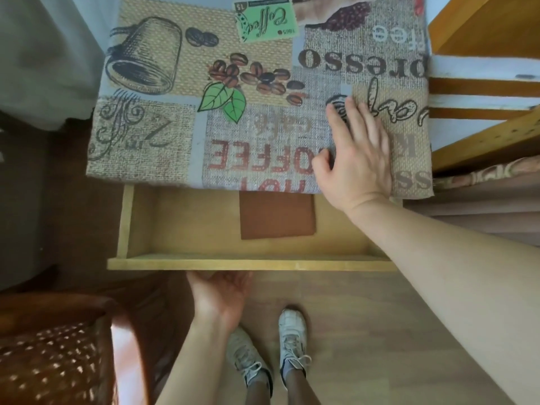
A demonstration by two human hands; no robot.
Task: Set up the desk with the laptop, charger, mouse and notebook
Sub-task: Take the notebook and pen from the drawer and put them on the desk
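Observation:
A desk covered by a coffee-print cloth (181, 118) fills the upper half of the view. Its light wooden drawer (251, 263) stands pulled out below the front edge. Inside lies a flat brown notebook (276, 216), partly under the desk edge. My left hand (222, 296) is palm up under the drawer's front panel, fingers curled on its lower edge. My right hand (355, 153) rests flat on the cloth at the desk's front right, fingers spread. No laptop, charger or mouse is in view.
A dark wooden chair with a woven cane seat (55, 355) stands at the lower left. A wooden frame with white slats (482, 89) is to the right of the desk. My feet in white sneakers (268, 349) stand on wooden floor below the drawer.

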